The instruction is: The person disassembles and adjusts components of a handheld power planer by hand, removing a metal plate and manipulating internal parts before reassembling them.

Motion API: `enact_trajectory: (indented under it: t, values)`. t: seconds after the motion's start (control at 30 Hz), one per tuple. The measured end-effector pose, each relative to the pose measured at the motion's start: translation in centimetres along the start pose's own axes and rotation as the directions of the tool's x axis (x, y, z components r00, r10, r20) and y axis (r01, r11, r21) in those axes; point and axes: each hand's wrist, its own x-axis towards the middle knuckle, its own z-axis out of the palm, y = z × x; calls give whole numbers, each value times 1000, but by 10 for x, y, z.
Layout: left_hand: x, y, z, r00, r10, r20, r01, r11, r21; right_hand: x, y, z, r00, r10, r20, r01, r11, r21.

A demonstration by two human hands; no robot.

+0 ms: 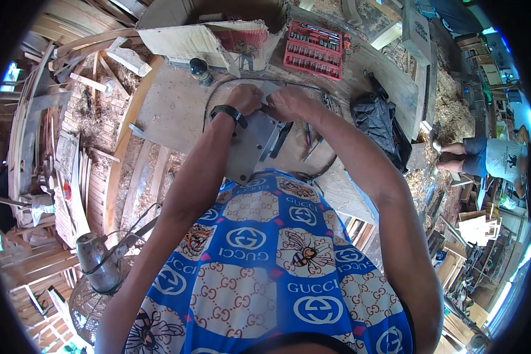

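Note:
A grey metal plate (243, 160) with several holes lies on the wooden worktop (171, 112) close in front of my body. Over its far end, my left hand (245, 99), with a dark watch on the wrist, has its fingers curled in. Right beside it, my right hand (289, 102) is closed too, its fingers pinching at the plate's far part. A small dark piece shows between the two hands, but its kind is hidden by the fingers. Along the plate's right side runs a black bar-like part (281, 140). Slim hand tools (308, 141) lie to the right of it.
Beyond my hands stand a torn cardboard box (189, 46), a dark-capped jar (200, 72) and a red socket set case (314, 52). A black bag (379, 115) lies to the right; a black cable (209, 97) loops around. A fan (97, 301) is at lower left, another person (495, 158) far right.

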Motion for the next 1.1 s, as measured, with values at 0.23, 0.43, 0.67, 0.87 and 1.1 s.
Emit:
enact_trajectory:
  t: [0.23, 0.43, 0.67, 0.87, 1.1]
  values:
    - [-2, 0, -13, 982, 96, 164, -87, 994, -64, 2, -9, 0, 965, 213, 156, -234, 963, 135]
    - [-3, 19, -11, 945, 84, 317, -88, 996, -2, 2, 0, 24, 914, 384, 132, -405, 850, 336]
    - [2, -4, 4, 961, 172, 216, -179, 984, 17, -15, -15, -9, 899, 396, 189, -436, 756, 487]
    - [0, 6, 6, 931, 320, 178, -324, 946, -5, -13, 31, 19, 965, 258, 47, -250, 848, 467]
    - [-3, -2, 0, 944, 246, 220, -230, 968, -97, -32, 13, 10, 952, 77, -295, 81, 869, 489]
